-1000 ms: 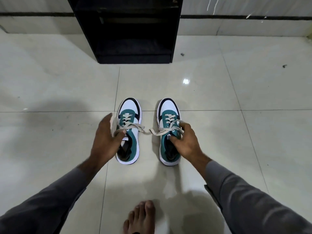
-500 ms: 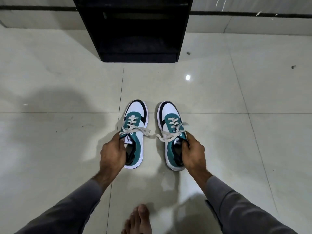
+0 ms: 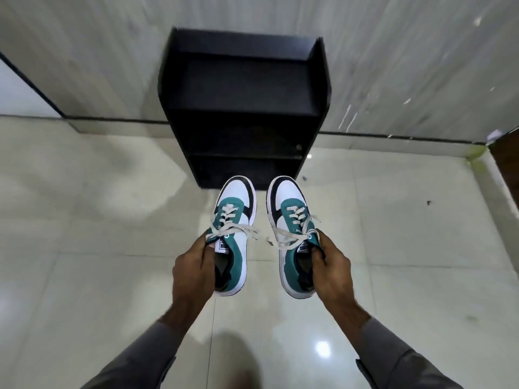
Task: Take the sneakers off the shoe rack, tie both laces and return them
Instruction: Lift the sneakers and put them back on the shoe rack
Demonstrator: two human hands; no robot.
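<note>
Two white, teal and black sneakers with cream laces tied in bows hang in the air above the floor, toes pointing away from me. My left hand grips the left sneaker at its collar. My right hand grips the right sneaker the same way. Straight ahead stands the black shoe rack against the wall, its open shelves holding nothing that I can see. The sneaker toes are just in front of the rack's lowest shelf.
Glossy pale floor tiles spread to both sides. A marbled wall rises behind the rack. A brown door edge shows at the far right. A blurred foot is at the bottom.
Both hands closed on the sneakers' collars and lifted them off the floor. The view has tilted up, so the whole rack now shows.
</note>
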